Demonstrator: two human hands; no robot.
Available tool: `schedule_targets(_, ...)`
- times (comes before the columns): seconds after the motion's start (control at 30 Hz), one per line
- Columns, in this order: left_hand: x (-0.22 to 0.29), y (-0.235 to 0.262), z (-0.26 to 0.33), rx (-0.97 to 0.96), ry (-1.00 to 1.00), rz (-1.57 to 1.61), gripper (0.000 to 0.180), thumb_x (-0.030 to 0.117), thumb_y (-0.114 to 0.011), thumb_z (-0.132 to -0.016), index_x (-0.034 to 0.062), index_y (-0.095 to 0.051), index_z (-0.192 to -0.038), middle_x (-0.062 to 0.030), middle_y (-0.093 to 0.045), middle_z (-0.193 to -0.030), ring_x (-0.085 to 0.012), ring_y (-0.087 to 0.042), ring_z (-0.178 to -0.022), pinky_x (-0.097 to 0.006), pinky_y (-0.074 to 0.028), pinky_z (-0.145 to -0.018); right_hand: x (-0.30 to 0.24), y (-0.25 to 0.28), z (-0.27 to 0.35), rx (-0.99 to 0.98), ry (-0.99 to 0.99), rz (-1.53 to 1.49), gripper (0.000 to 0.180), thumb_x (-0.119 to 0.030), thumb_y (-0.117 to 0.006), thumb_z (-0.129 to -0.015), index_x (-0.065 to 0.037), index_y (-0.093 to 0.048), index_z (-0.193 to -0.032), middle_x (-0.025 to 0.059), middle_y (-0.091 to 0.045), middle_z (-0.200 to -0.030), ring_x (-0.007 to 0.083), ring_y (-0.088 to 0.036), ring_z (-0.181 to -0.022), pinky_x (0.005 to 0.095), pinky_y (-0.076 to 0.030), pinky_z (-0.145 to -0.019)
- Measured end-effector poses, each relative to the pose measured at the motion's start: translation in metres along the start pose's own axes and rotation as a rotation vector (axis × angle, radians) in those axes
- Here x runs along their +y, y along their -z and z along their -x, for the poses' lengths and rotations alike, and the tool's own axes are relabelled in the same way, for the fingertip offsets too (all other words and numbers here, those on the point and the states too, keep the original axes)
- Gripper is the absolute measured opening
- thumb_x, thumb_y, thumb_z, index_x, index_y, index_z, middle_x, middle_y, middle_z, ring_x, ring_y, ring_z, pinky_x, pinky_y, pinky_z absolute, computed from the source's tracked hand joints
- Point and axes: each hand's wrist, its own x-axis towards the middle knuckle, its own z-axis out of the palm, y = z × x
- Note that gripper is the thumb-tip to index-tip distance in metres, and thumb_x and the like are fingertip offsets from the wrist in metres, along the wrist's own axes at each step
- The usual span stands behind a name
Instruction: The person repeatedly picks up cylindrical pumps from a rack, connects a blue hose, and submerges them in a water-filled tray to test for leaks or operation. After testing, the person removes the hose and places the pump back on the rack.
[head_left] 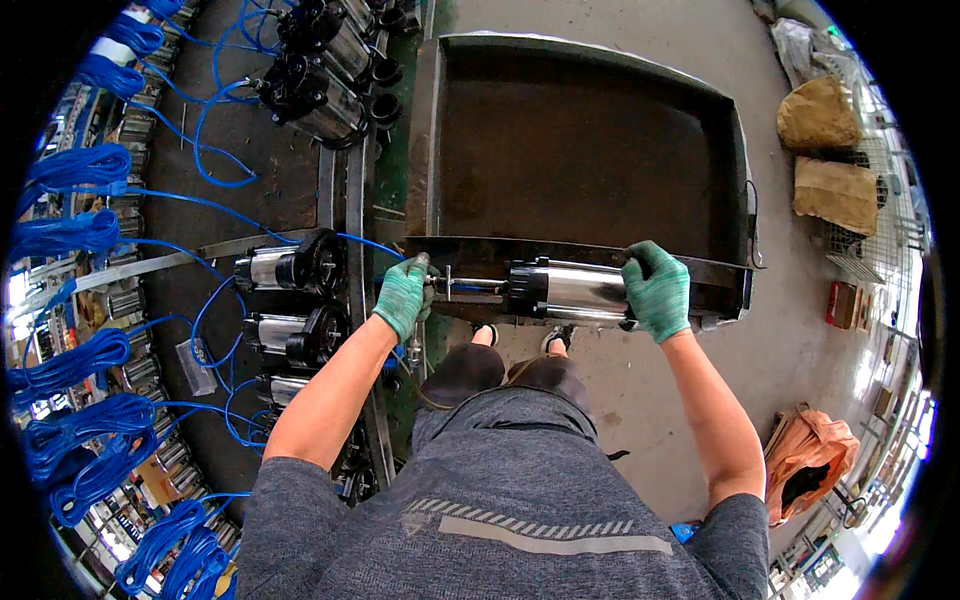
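One steel cylinder (583, 289), at the metal tray's (585, 150) near edge; left hand (404, 295) closed around the rod (478, 286); right hand (660, 293) gripping the opposite end; black cap (525, 288) apparently fitted; work remaining, cannot tell.

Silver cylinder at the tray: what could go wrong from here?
Slip: the silver cylinder looks smooth, with the gloved right hand at one end, so it could roll or slide.

Drop: a shoe shows close to the near edge of the tray; a fall that way might hit a foot.

Snag: a blue cable runs close to the left hand and could catch.
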Motion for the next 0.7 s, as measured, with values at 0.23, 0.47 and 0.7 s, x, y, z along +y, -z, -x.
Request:
schedule_targets(0.23, 0.007, 0.004, 0.013, 0.054, -0.034, 0.28, 0.028, 0.041, -0.06, -0.105, 0.0159, -0.063, -0.093, 0.0031, -0.051, -0.062, -0.0091, -0.041, -0.046, -0.027, -0.028, -0.04, 0.006, 0.001, 0.007, -0.026, 0.014, -0.083, 0.014, -0.012, -0.068, -0.088, -0.004, -0.071, -0.1, 0.0184, -0.073, -0.087, 0.0343, -0.072, -0.076, 0.0386, -0.057, -0.072)
schedule_targets(0.47, 0.046, -0.083, 0.08, -0.196, -0.413, 0.622, 0.021, 0.035, -0.062, -0.104, 0.0139, -0.06, -0.105, 0.0023, -0.05, -0.075, -0.0092, -0.039, -0.057, -0.027, -0.031, -0.05, -0.016, 0.039, 0.045, 0.079, 0.481, 0.04, 0.036, -0.004, -0.073, -0.082, -0.004, -0.067, -0.118, 0.0189, -0.066, -0.111, 0.0384, -0.066, -0.099, 0.0446, -0.055, -0.088)
schedule_targets(0.7, 0.027, -0.284, 0.132, -0.647, -0.493, 0.48, 0.037, 0.031, -0.071, -0.1, 0.01, -0.058, -0.126, -0.0026, -0.066, -0.096, -0.0138, -0.062, -0.08, -0.031, -0.053, -0.072, 0.013, 0.068, 0.121, -0.25, -0.093, -0.24, 0.042, -0.011, -0.069, -0.094, -0.008, -0.054, -0.134, 0.0198, -0.072, -0.103, 0.04, -0.07, -0.088, 0.0451, -0.056, -0.076)
